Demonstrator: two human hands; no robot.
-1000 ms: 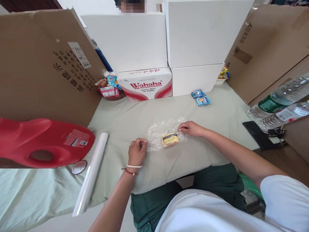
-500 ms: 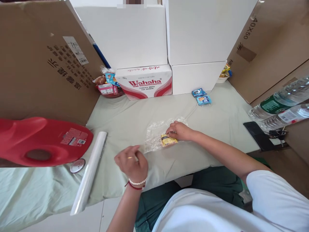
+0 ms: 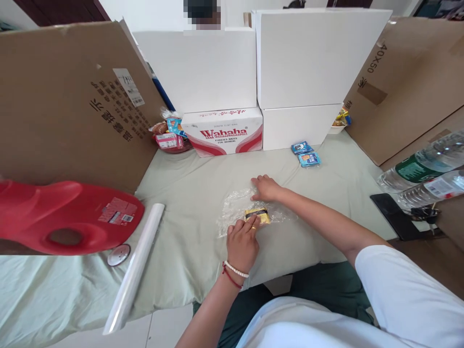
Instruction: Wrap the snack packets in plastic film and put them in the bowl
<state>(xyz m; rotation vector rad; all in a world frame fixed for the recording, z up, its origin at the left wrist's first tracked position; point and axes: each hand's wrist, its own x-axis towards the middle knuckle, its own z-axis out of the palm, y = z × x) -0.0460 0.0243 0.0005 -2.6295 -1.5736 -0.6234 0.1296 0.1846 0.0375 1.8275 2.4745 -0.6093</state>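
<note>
A small yellow packet [image 3: 264, 219] with a dark band lies on a crinkled sheet of clear plastic wrap [image 3: 232, 203]. My left hand [image 3: 242, 244] rests at its near side, fingers stretched forward and the fingertips touching the packet. A ring and a white bead bracelet show on this hand. Just beyond the packet, my right hand [image 3: 267, 188] reaches in over the far edge of the wrap, with finger and thumb apart. Whether its fingertips touch the film is hard to see.
On the left are a roll of plastic wrap [image 3: 136, 266], a round lid [image 3: 119, 254] and a red jug [image 3: 87, 217]. Two blue packets [image 3: 308, 158] lie near the Wahaha box [image 3: 224, 133]. Bottles [image 3: 416, 166] and a phone [image 3: 393, 217] are on the right.
My left hand has moved right from the wrap's left edge to the packet. My right hand has left the packet and shifted to the wrap's far side. The camera view has tilted up.
</note>
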